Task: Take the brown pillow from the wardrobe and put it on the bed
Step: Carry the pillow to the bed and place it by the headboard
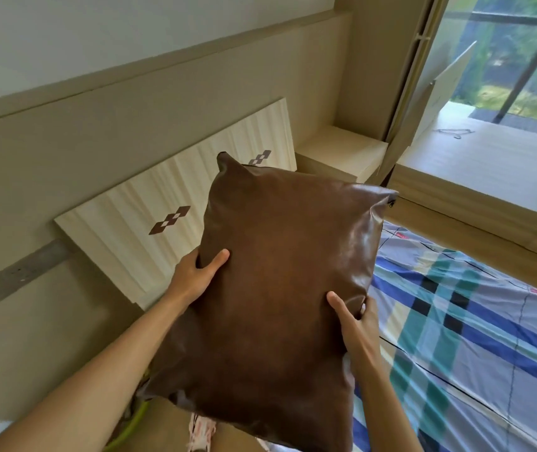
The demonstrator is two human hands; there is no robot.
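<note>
We gripped the glossy, leathery brown pillow (280, 272) with both hands, left hand (195, 278) and right hand (356, 324) pinching its edges, above the plaid-sheeted bed (475, 314).

We hold both bare forearms stretched forward, one on each side of the brown pillow (280, 288). Our left hand (192, 282) clasps its left edge, thumb lying across the front and fingers hidden behind. Our right hand (356, 324) clasps the right edge lower down, thumb pressed on the front.
</note>
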